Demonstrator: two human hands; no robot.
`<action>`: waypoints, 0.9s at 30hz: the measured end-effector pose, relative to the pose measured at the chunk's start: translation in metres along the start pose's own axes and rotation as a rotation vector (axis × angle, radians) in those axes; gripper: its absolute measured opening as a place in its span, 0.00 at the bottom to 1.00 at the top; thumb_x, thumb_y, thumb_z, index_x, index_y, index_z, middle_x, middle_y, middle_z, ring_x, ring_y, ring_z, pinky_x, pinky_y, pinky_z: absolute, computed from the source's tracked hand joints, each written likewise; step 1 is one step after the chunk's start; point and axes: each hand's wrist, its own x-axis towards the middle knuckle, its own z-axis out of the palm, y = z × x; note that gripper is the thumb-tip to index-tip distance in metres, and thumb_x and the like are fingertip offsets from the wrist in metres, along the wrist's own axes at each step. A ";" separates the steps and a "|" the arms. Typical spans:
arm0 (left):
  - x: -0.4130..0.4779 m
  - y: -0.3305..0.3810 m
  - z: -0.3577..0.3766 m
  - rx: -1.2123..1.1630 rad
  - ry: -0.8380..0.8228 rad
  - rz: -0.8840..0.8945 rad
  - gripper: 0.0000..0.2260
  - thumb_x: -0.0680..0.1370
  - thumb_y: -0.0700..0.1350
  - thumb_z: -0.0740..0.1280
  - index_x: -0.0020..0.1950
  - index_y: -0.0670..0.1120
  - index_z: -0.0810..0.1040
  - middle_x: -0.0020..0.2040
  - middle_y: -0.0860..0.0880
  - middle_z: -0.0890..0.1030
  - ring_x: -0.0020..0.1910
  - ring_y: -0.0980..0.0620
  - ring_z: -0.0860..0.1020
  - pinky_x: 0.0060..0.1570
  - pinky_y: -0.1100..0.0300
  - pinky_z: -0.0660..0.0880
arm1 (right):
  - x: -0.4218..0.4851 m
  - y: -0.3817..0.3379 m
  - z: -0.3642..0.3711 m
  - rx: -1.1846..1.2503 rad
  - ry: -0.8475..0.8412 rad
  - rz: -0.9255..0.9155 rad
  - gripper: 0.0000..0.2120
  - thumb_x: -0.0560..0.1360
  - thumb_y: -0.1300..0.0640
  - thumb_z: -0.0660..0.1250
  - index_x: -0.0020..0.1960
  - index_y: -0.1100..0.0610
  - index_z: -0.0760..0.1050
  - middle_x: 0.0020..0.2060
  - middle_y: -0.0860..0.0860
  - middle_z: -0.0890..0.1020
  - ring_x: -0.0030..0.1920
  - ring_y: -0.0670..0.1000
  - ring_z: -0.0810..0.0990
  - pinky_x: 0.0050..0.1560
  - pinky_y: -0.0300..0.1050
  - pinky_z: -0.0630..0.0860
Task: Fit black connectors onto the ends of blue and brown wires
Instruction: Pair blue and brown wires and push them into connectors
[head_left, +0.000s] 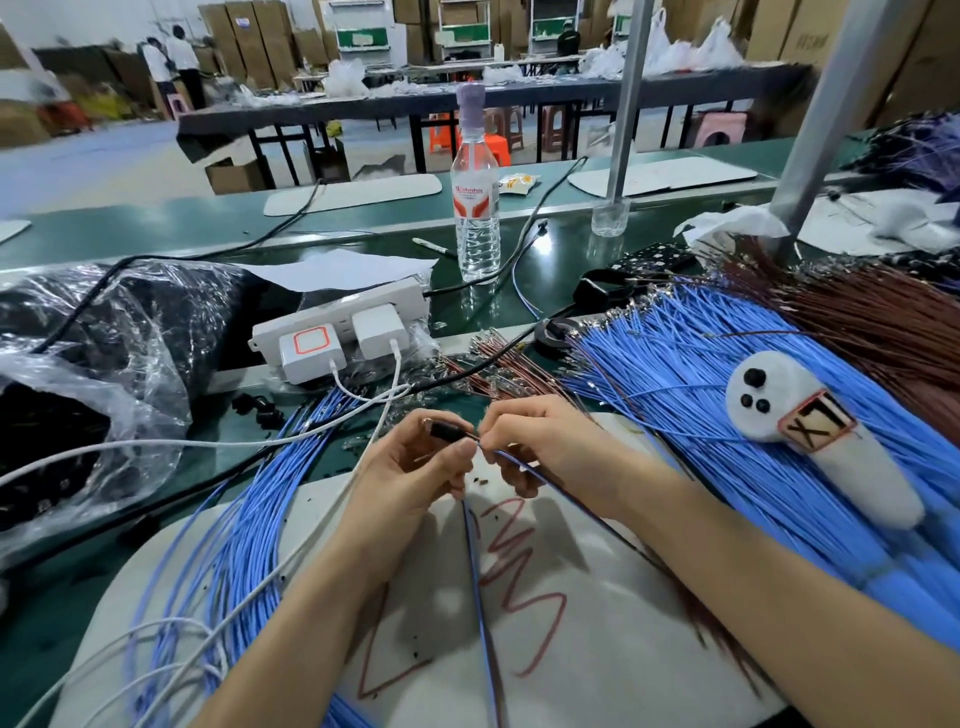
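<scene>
Green desk (156, 228), far side: clear water bottle (475, 208) upright, red-and-white label, cap on. Pen (434, 247) lying just left of its base; clear cup (610, 218) to the right, at the foot of a grey pole (626, 98). Yellow-and-white snack packet (517, 183) behind the bottle. White power strip (337, 312) left of centre, two white chargers (306, 353) plugged in side by side, white cable (208, 442) trailing left. Sheet of white paper (337, 270) behind the strip. Crumpled clear plastic bag (104, 338) at far left. Near side: white mat (597, 675) scrawled in red. White handheld controller (810, 431) at right, labelled X1. Black tape roll (553, 332) near centre. Background: cardboard boxes (249, 41), stools, two people (171, 62) standing
</scene>
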 end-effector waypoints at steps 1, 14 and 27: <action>0.000 0.001 0.001 -0.018 -0.003 0.003 0.10 0.66 0.45 0.74 0.45 0.44 0.80 0.35 0.47 0.79 0.30 0.53 0.74 0.33 0.64 0.74 | -0.001 0.002 0.000 0.037 -0.008 -0.002 0.12 0.73 0.68 0.61 0.33 0.58 0.73 0.26 0.51 0.72 0.25 0.50 0.69 0.25 0.38 0.65; 0.006 0.001 -0.001 -0.409 0.223 -0.134 0.07 0.75 0.35 0.63 0.51 0.41 0.78 0.33 0.46 0.80 0.29 0.56 0.77 0.30 0.68 0.75 | -0.040 -0.012 -0.003 -0.519 -0.177 0.083 0.08 0.76 0.59 0.68 0.42 0.62 0.81 0.31 0.55 0.79 0.31 0.50 0.76 0.32 0.39 0.74; -0.005 -0.008 0.007 0.905 0.189 0.199 0.21 0.72 0.44 0.74 0.64 0.51 0.76 0.46 0.57 0.74 0.41 0.60 0.73 0.45 0.78 0.66 | 0.056 0.001 -0.080 -1.211 0.688 0.207 0.07 0.76 0.61 0.66 0.53 0.62 0.74 0.50 0.61 0.78 0.51 0.61 0.78 0.43 0.47 0.70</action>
